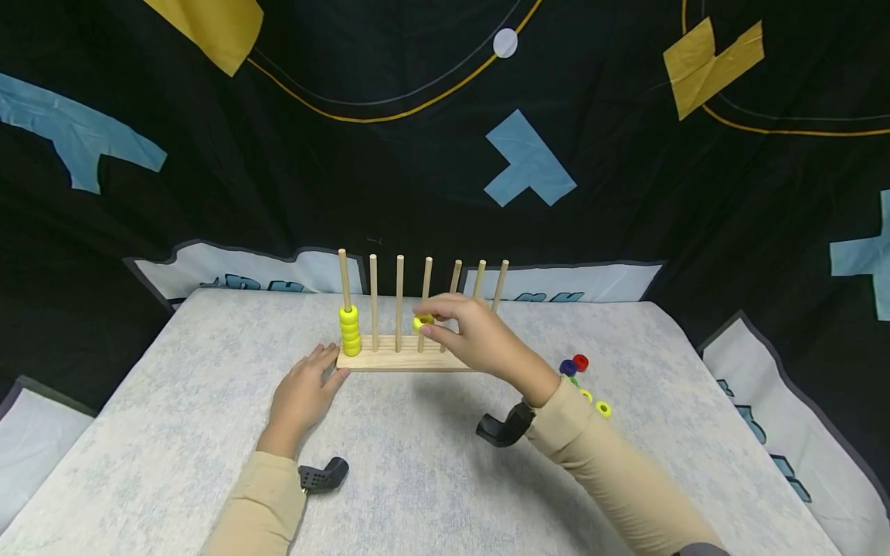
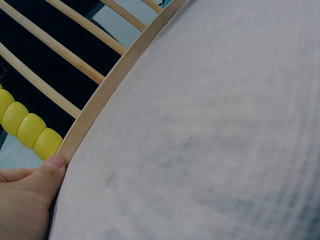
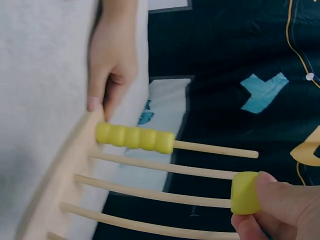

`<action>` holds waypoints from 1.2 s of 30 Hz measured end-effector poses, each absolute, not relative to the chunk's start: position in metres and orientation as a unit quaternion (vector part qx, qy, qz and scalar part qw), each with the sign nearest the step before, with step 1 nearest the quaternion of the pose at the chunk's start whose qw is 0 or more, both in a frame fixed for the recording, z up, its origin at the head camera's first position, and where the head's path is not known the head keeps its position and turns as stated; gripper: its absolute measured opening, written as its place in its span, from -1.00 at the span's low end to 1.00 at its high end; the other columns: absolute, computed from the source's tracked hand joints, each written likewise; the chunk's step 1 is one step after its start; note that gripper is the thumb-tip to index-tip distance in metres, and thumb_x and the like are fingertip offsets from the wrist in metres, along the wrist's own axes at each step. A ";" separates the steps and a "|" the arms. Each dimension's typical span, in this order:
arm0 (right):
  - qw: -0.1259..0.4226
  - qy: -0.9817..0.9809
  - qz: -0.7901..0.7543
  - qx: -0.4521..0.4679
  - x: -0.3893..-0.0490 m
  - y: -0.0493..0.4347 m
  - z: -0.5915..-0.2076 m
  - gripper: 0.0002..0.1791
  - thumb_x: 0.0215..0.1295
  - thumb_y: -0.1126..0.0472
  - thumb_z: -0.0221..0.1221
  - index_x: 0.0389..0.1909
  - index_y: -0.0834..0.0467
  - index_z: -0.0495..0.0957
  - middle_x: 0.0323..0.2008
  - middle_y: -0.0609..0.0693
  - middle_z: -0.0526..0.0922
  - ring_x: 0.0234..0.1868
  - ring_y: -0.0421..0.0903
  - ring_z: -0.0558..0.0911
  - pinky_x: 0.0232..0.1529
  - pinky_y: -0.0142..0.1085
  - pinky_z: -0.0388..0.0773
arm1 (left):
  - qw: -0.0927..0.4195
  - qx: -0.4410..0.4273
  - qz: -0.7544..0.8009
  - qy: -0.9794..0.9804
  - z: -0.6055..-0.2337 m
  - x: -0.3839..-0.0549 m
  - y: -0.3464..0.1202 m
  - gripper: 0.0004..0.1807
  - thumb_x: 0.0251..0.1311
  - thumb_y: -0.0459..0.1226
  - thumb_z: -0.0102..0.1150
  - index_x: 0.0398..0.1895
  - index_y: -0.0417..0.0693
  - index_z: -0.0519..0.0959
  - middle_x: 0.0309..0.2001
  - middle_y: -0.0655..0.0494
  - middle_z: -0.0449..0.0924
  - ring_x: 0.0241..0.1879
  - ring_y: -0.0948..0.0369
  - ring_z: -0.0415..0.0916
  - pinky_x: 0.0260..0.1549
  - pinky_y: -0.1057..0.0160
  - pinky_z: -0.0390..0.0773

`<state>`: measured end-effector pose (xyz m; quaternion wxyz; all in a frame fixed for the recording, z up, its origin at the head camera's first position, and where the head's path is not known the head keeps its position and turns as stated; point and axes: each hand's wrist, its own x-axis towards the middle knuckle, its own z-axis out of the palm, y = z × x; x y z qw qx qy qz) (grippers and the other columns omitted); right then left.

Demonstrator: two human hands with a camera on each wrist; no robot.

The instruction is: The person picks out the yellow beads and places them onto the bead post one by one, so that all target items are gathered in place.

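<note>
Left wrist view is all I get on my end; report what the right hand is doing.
Observer: The right hand is pinching a yellow bead between thumb and fingers.
Operator: Check the tabletop to the right of the rack.
Observer: A red bead and a dark blue bead lie loose there, with yellow ones nearby.
Operator: Describe the upper end of the peg that carries the stacked yellow beads.
Observer: It stands bare, rising above the topmost bead of the stack.
</note>
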<state>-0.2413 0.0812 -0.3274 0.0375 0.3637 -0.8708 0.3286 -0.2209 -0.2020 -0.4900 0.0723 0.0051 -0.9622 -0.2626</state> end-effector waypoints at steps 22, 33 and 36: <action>0.080 -0.874 0.340 0.339 -0.291 0.053 -0.277 -0.65 0.40 0.24 0.20 0.18 0.16 0.58 0.16 0.04 0.64 0.14 -0.09 0.65 0.14 -0.40 0.61 | 0.071 -0.004 -0.266 -0.961 -0.491 -0.222 -0.204 -0.37 0.45 0.00 0.04 0.47 -0.08 0.29 0.49 -0.12 0.23 0.49 -0.18 0.12 0.38 -0.37 0.16; 0.065 -0.884 0.331 0.323 -0.305 0.036 -0.271 -0.62 0.44 0.19 0.17 0.24 0.13 0.55 0.18 0.00 0.63 0.15 -0.12 0.63 0.18 -0.37 0.60 | 0.072 -0.008 -0.266 -0.961 -0.490 -0.222 -0.204 -0.37 0.45 0.00 0.04 0.46 -0.12 0.30 0.48 -0.14 0.25 0.48 -0.19 0.14 0.37 -0.36 0.17; 0.061 -0.884 0.331 0.325 -0.307 0.028 -0.270 -0.61 0.44 0.18 0.16 0.24 0.12 0.54 0.17 0.00 0.64 0.14 -0.12 0.64 0.16 -0.37 0.60 | 0.071 -0.008 -0.265 -0.962 -0.490 -0.222 -0.204 -0.37 0.45 0.01 0.04 0.46 -0.12 0.30 0.48 -0.15 0.24 0.48 -0.20 0.15 0.37 -0.36 0.18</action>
